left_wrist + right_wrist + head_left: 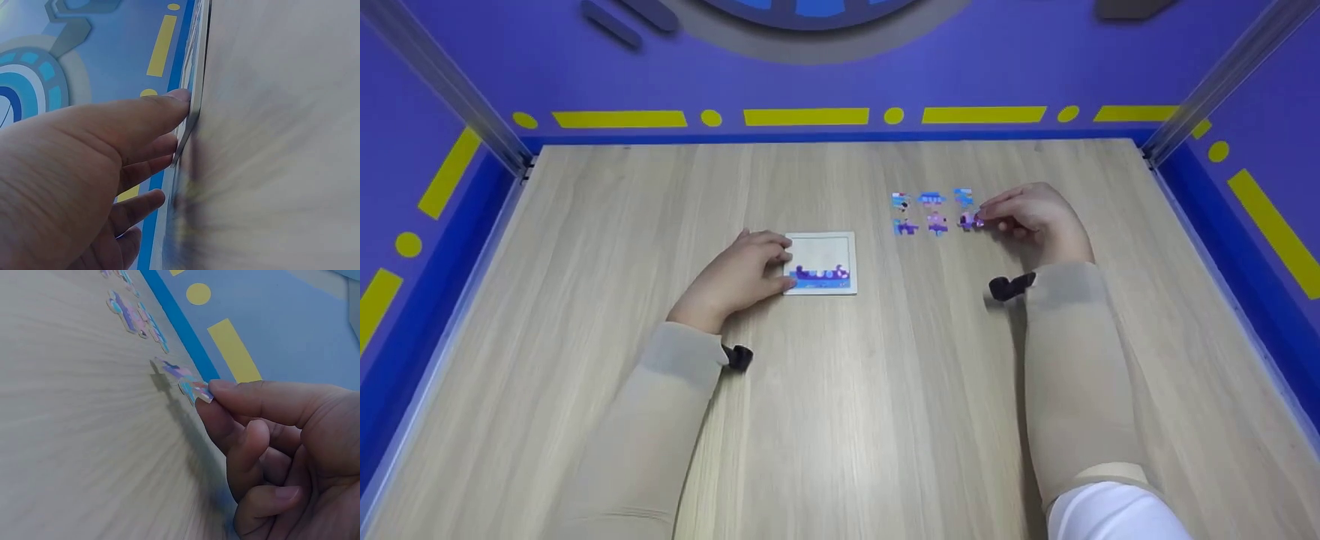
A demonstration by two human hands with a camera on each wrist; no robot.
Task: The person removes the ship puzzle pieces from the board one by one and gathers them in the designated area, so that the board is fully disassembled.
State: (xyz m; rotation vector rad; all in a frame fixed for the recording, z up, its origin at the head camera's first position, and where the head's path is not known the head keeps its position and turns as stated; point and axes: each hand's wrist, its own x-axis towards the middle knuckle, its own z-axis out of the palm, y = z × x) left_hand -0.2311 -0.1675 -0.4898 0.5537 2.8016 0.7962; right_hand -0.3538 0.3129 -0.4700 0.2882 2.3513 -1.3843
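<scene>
“Okay, how's the room on the worktop (825, 420)?”

“Far edge runs along the blue back wall (802, 90), w/ side walls (405, 135) at both sides. Puzzle frame (853, 262) sits abt mid, well in from the edges. A stretch of wood lies btwn it & the five loose pcs (931, 199), which are farther off to its R, two rows w/ narrow gaps.”

“Anything in the frame?”

“Yep, blue-&-purple strip (821, 279) along its near side; pale backing shows beyond.”

“L hand (735, 274)?”

“At the frame's L edge: thumb on the near corner, fingertips farther up that side, moderate gap btwn. L forearm (622, 435) slants in from near L.”

“R hand (1039, 214)?”

“Thumb + forefinger pinch a puzzle pc (180, 372) at the lower row's R end; other fingers curl in. Wrist bent L, R forearm (1076, 375) reaching up from near R.”

“Pc flat?”

“No, tilted, its shadow (160, 379) just beside it.”
</scene>
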